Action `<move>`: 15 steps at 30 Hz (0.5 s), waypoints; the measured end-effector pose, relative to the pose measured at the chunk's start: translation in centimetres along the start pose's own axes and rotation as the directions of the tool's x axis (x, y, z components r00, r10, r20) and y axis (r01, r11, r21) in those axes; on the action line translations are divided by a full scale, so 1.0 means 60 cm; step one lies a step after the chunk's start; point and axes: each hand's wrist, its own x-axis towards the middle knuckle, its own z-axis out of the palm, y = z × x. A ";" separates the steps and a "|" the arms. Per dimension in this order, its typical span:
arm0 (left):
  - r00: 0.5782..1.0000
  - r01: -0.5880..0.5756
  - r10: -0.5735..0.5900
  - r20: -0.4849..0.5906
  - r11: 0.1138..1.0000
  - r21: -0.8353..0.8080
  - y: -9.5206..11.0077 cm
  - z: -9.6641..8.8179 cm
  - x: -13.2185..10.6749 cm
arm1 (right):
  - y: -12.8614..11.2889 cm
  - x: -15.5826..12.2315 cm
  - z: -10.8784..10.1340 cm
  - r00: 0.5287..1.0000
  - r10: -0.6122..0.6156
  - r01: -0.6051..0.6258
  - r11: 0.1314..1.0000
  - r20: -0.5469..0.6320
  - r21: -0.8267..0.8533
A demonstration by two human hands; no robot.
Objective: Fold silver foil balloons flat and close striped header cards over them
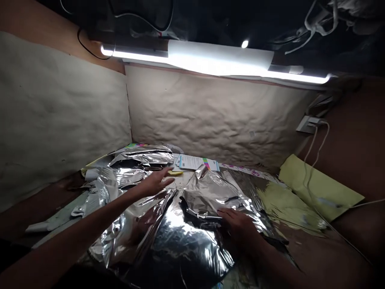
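Silvery foil sheets cover most of the work surface in front of me. My left hand (156,182) is stretched out over the left foil pile (132,176), its fingers apart with nothing between them. On the right, my right hand (237,224) lies against the edge of a crumpled foil sheet (207,190); its fingers look extended, though the underside of the hand is hidden. Between my arms is a darker, shiny foil sheet (177,245). Just beyond my left fingertips lies a small yellow piece (176,173).
Printed papers (194,162) lie at the back near the papered wall (210,116). Yellow sheets (319,188) are on the right, with white cables hanging from a wall socket (309,123). A tube light (222,60) spans the back above the surface.
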 end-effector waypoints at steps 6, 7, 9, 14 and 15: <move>0.957 -0.267 0.247 0.154 0.955 0.128 0.021 0.009 -0.005 | 0.054 -0.095 -0.074 0.975 -0.214 0.218 0.972 0.052 -0.086; 0.948 -0.304 0.280 0.154 0.937 0.170 0.015 0.013 -0.011 | 0.068 -0.114 -0.084 0.962 -0.262 0.271 0.953 0.077 -0.133; 0.935 -0.351 0.323 0.146 0.905 0.242 0.006 0.024 -0.018 | 0.094 -0.147 -0.102 0.938 -0.331 0.346 0.915 0.106 -0.209; 0.886 -0.459 0.390 0.251 0.812 0.361 0.012 0.056 -0.005 | 0.099 -0.156 -0.138 0.956 -0.279 0.293 0.924 0.093 -0.247; 0.874 -0.479 0.395 0.283 0.797 0.368 0.015 0.060 0.002 | 0.090 -0.149 -0.144 0.958 -0.277 0.286 0.929 0.069 -0.237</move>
